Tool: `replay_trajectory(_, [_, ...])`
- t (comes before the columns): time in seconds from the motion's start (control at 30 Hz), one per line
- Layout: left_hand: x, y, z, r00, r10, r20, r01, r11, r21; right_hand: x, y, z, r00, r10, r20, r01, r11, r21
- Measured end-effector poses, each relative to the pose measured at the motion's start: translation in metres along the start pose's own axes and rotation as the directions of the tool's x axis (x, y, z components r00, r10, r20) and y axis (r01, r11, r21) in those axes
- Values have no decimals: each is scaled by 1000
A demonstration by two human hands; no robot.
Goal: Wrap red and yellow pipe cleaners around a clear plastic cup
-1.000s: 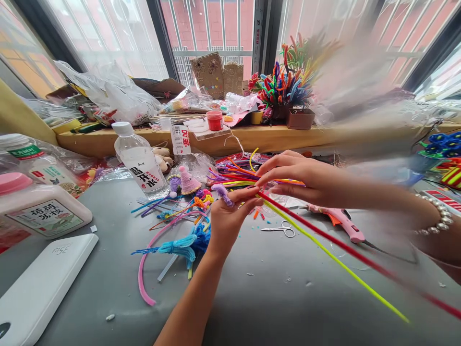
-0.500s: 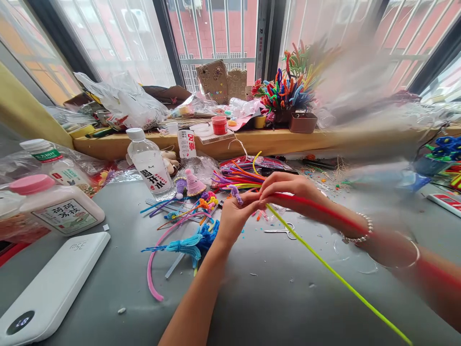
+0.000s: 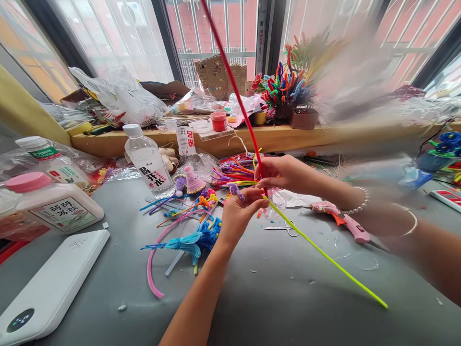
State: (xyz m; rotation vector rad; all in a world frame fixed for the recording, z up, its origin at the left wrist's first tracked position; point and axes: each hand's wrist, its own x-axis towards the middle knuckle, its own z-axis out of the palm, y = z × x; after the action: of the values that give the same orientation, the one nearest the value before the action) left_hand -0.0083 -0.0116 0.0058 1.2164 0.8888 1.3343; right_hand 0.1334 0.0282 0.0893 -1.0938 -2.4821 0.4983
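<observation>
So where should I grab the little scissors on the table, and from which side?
Take the scissors by the two round loops at their right end, coming from above and the near side. They lie flat on the grey table, blades pointing left, with bare table in front. The yellow-green stem held by the left hand passes right beside the loops, so probably reach in carefully.

Your left hand (image 3: 237, 216) and forearm are bare and sleeveless, while your right hand (image 3: 284, 174) wears a pearl bead bracelet (image 3: 355, 207) at the wrist and a thin bangle (image 3: 410, 223) behind it.
</observation>
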Motion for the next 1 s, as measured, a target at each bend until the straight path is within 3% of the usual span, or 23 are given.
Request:
replay_trajectory(0.17, [0,1,1,1000,13,-10,-13,1000,-6,7,-5,-3,998,43,55,-35,989,-142])
replay_trajectory(0.37, [-1,1,2,1000,-17,22,19,997,-72,14,-2,-3,993,-1,121,26,978,-205])
replay_trajectory(0.6, [-1,1,1,999,-25,21,27,996,-82,15,-9,-3,993,85,85,-63,970,-234])
replay_trajectory(0.83, [-1,2,-1,999,-17,37,20,998,-58,11,-12,-4,987,113,117,-101,989,-109])
replay_trajectory(1.0, [0,0,0,999,-17,41,21,996,-82,9,-13,-4,985,127,116,-114,987,-109])
